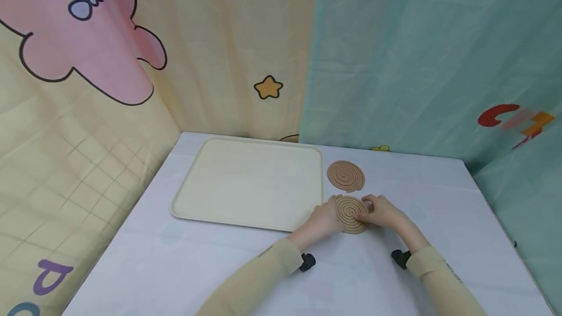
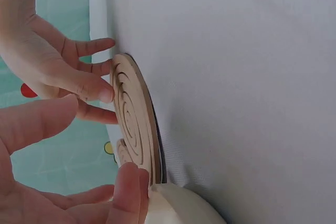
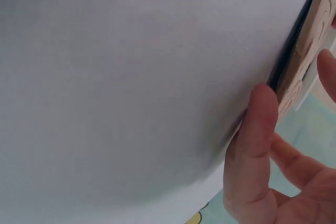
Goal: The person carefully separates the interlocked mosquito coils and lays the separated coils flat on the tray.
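Note:
A light brown spiral mosquito coil (image 1: pixel 350 207) lies on the white table between both hands. My right hand (image 1: pixel 381 211) pinches its right edge, with the thumb over the top and a fingertip at the rim. My left hand (image 1: pixel 322 218) is at the coil's left side, fingertips right at its edge. In the left wrist view that hand's thumb stands well apart from the coil (image 2: pixel 131 114). The right wrist view shows the coil's edge (image 3: pixel 299 61) with a dark band beneath it. Just behind lies a second, redder mosquito coil (image 1: pixel 346 175).
A large cream tray (image 1: pixel 246 179) lies left of the coils, its right edge close to them and to the left hand. Printed curtains (image 1: pixel 386 62) hang behind and beside the table (image 1: pixel 184 257).

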`<state>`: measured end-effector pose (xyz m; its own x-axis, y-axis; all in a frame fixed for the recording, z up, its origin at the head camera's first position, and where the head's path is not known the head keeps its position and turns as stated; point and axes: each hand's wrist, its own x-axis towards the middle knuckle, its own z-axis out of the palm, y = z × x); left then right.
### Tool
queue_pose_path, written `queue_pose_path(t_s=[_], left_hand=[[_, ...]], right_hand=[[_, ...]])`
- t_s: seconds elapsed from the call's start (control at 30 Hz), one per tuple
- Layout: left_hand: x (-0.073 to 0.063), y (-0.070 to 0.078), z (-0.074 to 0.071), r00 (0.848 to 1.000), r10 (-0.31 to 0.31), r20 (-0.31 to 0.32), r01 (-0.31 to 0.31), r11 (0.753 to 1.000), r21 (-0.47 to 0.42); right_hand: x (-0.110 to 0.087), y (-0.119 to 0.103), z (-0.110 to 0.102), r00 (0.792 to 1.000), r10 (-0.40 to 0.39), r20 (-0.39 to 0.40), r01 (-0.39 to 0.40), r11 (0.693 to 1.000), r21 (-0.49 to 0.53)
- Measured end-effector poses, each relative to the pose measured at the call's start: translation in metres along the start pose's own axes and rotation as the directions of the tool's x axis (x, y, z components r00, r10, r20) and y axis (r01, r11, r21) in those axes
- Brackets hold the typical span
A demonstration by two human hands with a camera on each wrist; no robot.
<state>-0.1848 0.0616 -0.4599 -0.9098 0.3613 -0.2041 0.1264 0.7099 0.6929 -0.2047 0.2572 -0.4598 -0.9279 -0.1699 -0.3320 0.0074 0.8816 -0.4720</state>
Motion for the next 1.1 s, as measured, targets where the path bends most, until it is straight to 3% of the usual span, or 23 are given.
queue_pose_path(t_s=[0.23, 0.37, 0.5, 0.73, 1.0, 1.1], left_hand=[[0.007, 0.001, 0.004, 0.997, -0.070, -0.017, 0.071, 0.997, 0.021], [0.012, -0.005, 0.002, 0.995, -0.088, -0.035, 0.082, 0.987, -0.137], [0.014, -0.013, -0.005, 0.996, -0.090, 0.002, 0.086, 0.945, -0.316], [0.015, -0.026, -0.007, 0.998, -0.064, 0.028, 0.070, 0.886, -0.458], [0.009, -0.034, -0.011, 0.997, -0.068, -0.041, 0.039, 0.868, -0.495], [0.006, -0.035, -0.014, 0.993, -0.078, -0.088, 0.017, 0.834, -0.552]], right_hand=[[-0.001, 0.002, 0.005, 1.000, 0.001, 0.019, -0.002, 1.000, 0.031], [-0.001, -0.002, 0.007, 0.999, 0.017, 0.028, -0.018, 0.999, 0.042], [-0.003, -0.007, 0.006, 0.996, 0.079, 0.027, -0.081, 0.994, 0.069], [-0.003, 0.001, 0.005, 0.991, 0.126, 0.037, -0.131, 0.976, 0.172], [-0.003, 0.007, 0.000, 0.996, 0.084, 0.043, -0.094, 0.918, 0.386], [-0.004, 0.003, -0.002, 0.999, 0.036, 0.033, -0.048, 0.870, 0.491]])
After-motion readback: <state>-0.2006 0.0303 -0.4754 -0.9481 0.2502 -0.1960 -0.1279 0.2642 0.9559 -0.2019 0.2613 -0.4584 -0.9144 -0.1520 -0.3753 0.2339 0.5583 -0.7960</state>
